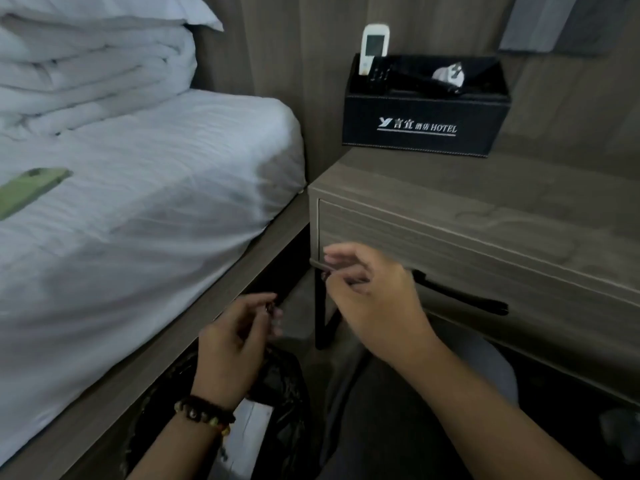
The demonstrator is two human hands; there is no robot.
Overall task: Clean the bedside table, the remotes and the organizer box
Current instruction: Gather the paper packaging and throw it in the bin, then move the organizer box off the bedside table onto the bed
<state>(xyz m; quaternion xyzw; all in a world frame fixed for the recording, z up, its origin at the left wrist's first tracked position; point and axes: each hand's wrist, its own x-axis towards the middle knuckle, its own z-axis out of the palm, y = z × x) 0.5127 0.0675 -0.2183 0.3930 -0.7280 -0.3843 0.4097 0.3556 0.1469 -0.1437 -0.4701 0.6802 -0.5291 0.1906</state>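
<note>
Both hands hung low in front of the bench (pixel 485 188): the left hand (pixel 235 344) seemed to pinch something small over a black bag (pixel 277 386), though I could not tell what, and the right hand (pixel 370 299) was loosely curled, holding nothing. The organizer box (pixel 426 123) stood at the bench's back with a white remote (pixel 374 46) upright inside. Probably best to empty the box first, then wipe from the back forwards
</note>
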